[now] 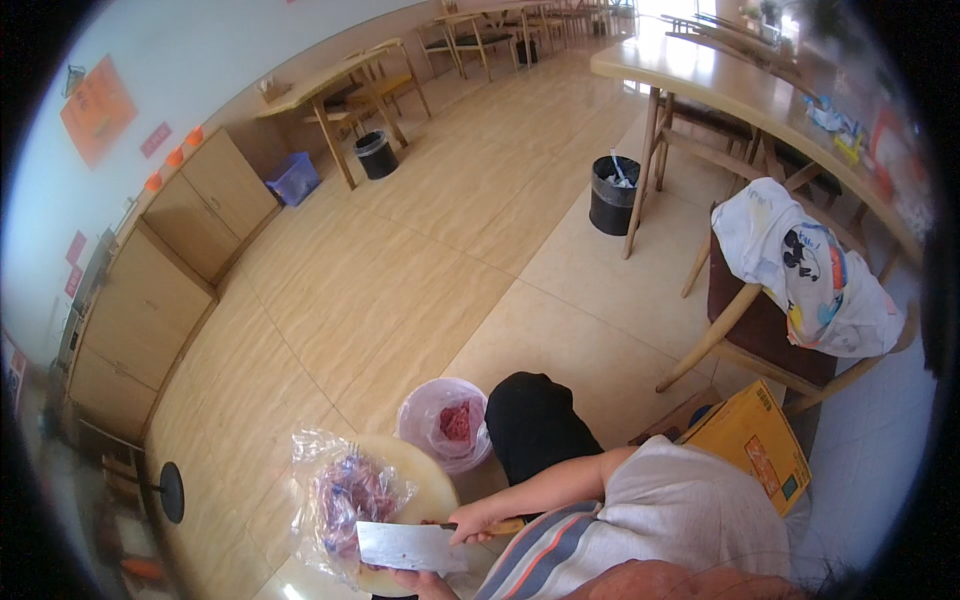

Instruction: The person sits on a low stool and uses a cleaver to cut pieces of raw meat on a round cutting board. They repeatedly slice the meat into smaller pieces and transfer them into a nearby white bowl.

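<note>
1. While right hand [474, 521] grips wood-handled steel cleaver [400, 546], red meat in clear plastic [350, 495] lies left of its fingers [459, 531].
2. Left hand [424, 584], cropped: finger closure unclear.
3. Round pale-lilac lined bin [418, 412] beyond right fingers.

1. Our right hand [474, 523] grips the wooden handle of a cleaver [405, 547], its broad blade turned toward us.
2. Our left hand [427, 585] shows just below the blade, its fingers partly hidden.
3. Beside the blade, clear plastic [318, 452] surrounds reddish contents on a round, pale board [432, 470].
4. Near the board we see a pinkish bucket [412, 428] holding red meat [456, 421].
</note>
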`<action>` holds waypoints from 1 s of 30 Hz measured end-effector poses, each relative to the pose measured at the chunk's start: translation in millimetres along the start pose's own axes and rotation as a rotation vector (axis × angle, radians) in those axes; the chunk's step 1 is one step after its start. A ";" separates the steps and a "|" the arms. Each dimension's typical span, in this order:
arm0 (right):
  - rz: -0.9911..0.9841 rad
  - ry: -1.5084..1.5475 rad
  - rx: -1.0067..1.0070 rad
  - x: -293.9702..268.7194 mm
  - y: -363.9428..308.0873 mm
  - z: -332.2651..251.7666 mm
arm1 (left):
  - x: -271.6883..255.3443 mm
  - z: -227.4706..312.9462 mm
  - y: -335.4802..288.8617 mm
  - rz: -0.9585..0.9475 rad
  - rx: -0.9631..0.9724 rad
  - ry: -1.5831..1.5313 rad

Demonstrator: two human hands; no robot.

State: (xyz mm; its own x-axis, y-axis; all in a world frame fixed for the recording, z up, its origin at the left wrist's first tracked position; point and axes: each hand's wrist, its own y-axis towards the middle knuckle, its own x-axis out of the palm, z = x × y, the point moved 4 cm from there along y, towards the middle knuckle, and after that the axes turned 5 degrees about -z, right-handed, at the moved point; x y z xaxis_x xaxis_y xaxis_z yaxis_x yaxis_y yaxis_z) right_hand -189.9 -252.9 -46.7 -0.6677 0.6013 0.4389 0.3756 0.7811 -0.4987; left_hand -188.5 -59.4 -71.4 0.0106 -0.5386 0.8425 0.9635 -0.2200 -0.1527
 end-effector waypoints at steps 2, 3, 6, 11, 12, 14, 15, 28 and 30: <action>-0.010 -0.028 -0.008 5.7 0.1 -5.8 | -33.3 11.1 -6.1 0.017 0.211 0.560; 0.006 -0.015 -0.008 2.9 -5.4 -8.0 | -32.6 11.0 -5.1 0.060 0.237 0.743; 0.109 -0.052 -0.090 -11.6 -14.5 -4.6 | 18.1 12.7 -4.1 0.296 0.163 1.112; 0.145 -0.149 -0.184 -10.0 -18.9 -17.6 | -18.5 9.9 13.2 0.289 0.287 1.604; 0.157 -0.150 -0.199 -9.6 -20.1 -19.6 | -22.2 6.7 18.8 0.267 0.346 1.585; 0.189 -0.165 -0.215 -13.4 -22.1 -20.2 | -20.0 1.9 25.1 0.231 0.359 1.528; 0.203 -0.182 -0.217 -16.3 -21.8 -19.9 | -20.5 -1.3 27.8 0.225 0.316 1.494; 0.317 -0.135 -0.337 -28.2 -55.6 -44.7 | 91.0 -42.9 11.4 0.117 0.671 2.247; 0.337 -0.173 -0.319 -32.2 -51.1 -41.8 | 64.2 -45.2 9.7 0.049 0.859 2.337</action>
State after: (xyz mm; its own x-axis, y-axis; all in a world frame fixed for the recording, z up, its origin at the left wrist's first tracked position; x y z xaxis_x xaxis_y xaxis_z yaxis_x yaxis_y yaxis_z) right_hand -160.7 -305.1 -4.1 -0.5622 0.8136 0.1483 0.7488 0.5769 -0.3263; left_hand -190.6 -132.9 -42.1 0.4162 -0.2699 -0.8683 0.8279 -0.2823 0.4846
